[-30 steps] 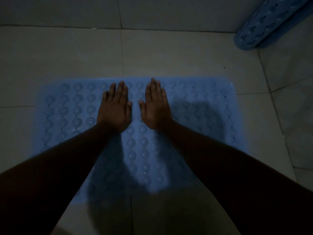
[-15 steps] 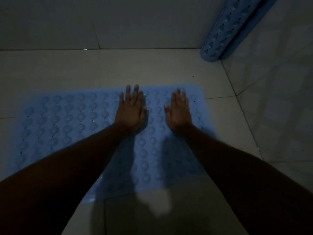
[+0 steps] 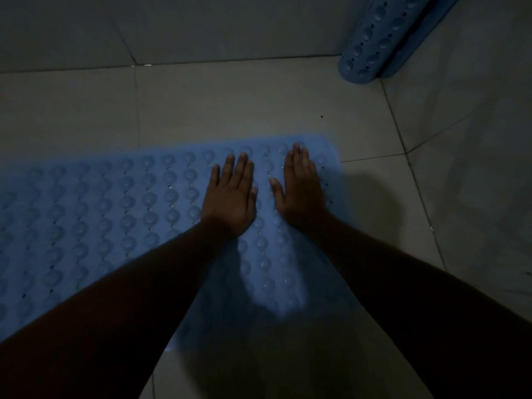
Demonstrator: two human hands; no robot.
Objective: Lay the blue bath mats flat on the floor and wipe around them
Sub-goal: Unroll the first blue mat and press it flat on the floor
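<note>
On the dim tiled floor [image 3: 230, 105], the left hand [image 3: 230, 198] and right hand [image 3: 300, 191] are pressing open-palmed, fingers [image 3: 241, 168] straight and gripping nothing, on the right end of the blue mat [image 3: 115, 214], which is looking soft, floppy and best lifted by its edge, while a second mat [image 3: 371, 38] is leaning rolled in the corner.

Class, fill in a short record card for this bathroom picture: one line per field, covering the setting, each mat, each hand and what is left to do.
Setting: dim tiled floor meeting a tiled wall
Flat mat: blue, bumpy, spread on the floor
Second mat: blue, curled, standing in the far right corner
Left hand: open, palm down on the flat mat
Right hand: open, palm down near the mat's right end
Cloth or wiper: none in view
Left to do: second mat not yet laid flat
</note>
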